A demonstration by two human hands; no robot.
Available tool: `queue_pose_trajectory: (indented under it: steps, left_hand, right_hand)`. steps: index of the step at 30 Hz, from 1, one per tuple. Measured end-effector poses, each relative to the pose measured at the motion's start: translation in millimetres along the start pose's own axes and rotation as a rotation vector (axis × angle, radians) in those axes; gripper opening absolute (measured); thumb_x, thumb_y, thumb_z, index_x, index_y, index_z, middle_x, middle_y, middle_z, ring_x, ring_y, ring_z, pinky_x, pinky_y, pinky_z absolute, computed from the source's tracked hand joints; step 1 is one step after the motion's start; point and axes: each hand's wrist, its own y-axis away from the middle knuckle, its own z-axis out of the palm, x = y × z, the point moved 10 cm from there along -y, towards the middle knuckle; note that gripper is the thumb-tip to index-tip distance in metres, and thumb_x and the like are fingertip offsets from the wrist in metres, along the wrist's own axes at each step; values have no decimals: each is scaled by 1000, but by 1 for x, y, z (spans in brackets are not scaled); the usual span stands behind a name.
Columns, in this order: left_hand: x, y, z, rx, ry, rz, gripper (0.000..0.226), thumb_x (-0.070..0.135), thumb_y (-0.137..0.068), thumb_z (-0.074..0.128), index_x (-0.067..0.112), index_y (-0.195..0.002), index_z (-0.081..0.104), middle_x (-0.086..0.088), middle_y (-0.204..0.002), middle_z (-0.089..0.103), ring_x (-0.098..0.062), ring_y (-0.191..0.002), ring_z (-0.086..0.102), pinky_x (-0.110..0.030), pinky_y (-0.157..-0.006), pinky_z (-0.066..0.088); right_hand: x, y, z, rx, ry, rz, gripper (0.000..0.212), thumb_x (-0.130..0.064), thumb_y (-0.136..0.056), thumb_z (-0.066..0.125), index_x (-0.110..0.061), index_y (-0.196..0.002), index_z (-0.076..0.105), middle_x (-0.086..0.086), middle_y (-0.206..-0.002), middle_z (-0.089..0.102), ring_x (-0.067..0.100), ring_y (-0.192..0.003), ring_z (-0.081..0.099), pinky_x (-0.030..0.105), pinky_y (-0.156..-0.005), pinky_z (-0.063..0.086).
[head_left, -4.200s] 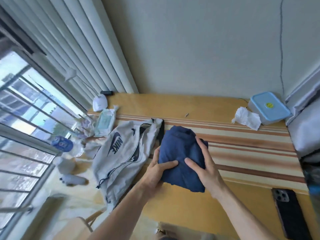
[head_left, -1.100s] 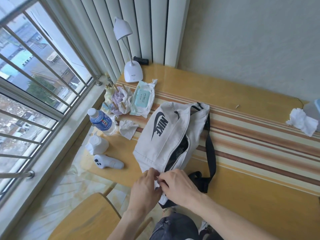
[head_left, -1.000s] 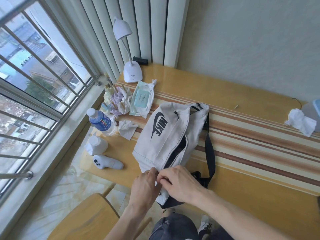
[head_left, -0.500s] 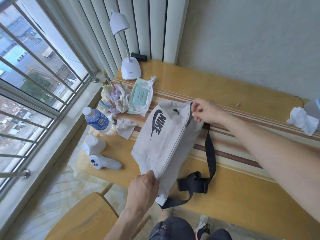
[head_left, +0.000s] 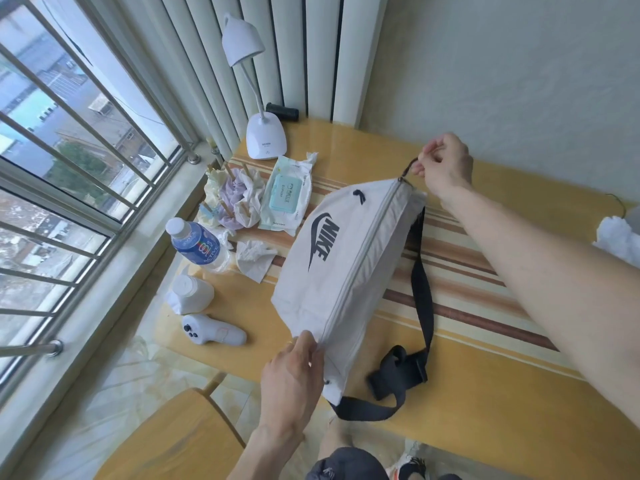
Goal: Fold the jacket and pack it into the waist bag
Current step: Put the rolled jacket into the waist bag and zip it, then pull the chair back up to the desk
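Note:
The light grey waist bag [head_left: 332,268] with a dark logo lies bulging on the wooden table [head_left: 485,393], its zipper closed along its whole length. My left hand [head_left: 294,370] pinches the bag's near end at the table edge. My right hand [head_left: 445,164] pinches the dark zipper pull [head_left: 410,168] at the bag's far end. The black strap [head_left: 420,292] trails off the bag's right side to a buckle [head_left: 398,370] near the front edge. The blue jacket is hidden from view.
Left of the bag stand a water bottle [head_left: 199,244], a white container [head_left: 190,294], a white controller [head_left: 213,334], a wet-wipes pack [head_left: 285,194], crumpled tissues [head_left: 254,259] and a white desk lamp [head_left: 265,140]. A wooden chair [head_left: 173,441] sits below the table's edge.
My right hand has drawn the zipper pull from the bag's near end to the far end, shutting the bag. Earlier the folded blue jacket lay on the table under both hands.

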Motion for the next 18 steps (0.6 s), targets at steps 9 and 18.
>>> queue_pose_trajectory:
  steps: [9, 18]
  left_hand:
    - [-10, 15, 42, -104, 24, -79, 26, 52, -101, 38, 29, -103, 50, 9, -94, 68, -18, -79, 66, -39, -64, 54]
    - [-82, 146, 42, -96, 21, -190, 28, 46, -101, 37, 24, -104, 54, 2, -97, 69, -21, -82, 65, -41, -71, 57]
  right_hand:
    - [30, 127, 37, -399, 200, -15, 20, -30, -95, 62, -26, -114, 61, -6, -110, 70, 16, -95, 66, 32, -75, 51]
    - [139, 377, 0, -471, -26, 104, 13, -30, -98, 62, -31, -109, 67, -11, -108, 70, 7, -101, 66, 46, -92, 56]
